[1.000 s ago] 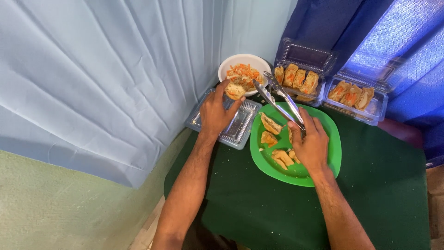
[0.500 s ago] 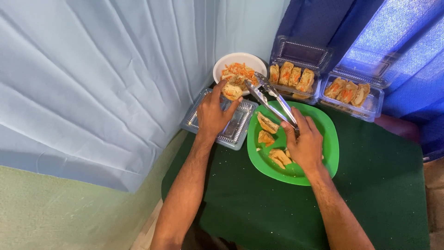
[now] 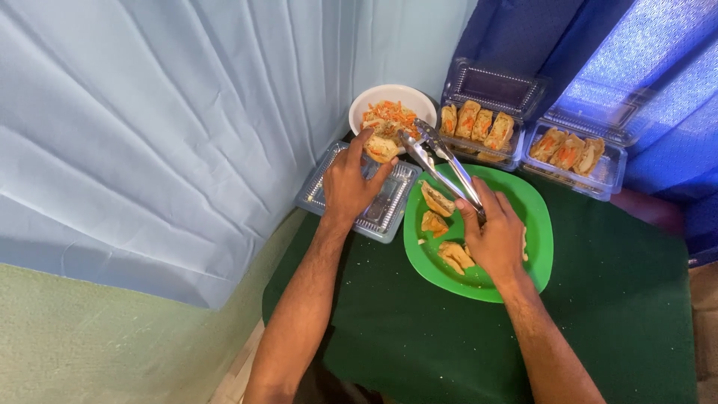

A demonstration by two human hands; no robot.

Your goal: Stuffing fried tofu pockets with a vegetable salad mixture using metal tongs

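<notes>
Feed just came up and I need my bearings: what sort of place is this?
Probably a small food stall or serving corner, makeshift rather than a kitchen. A table under green cloth holds clear clamshell boxes of filled rolls, a green plate and a white bowl, with draped fabric for walls.

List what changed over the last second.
Little did. The left hand still holds a filled pastry at the white bowl, the right hand still grips the tongs over the green plate, tips near the pastry. Both clear boxes and the empty tray stayed put.
</notes>
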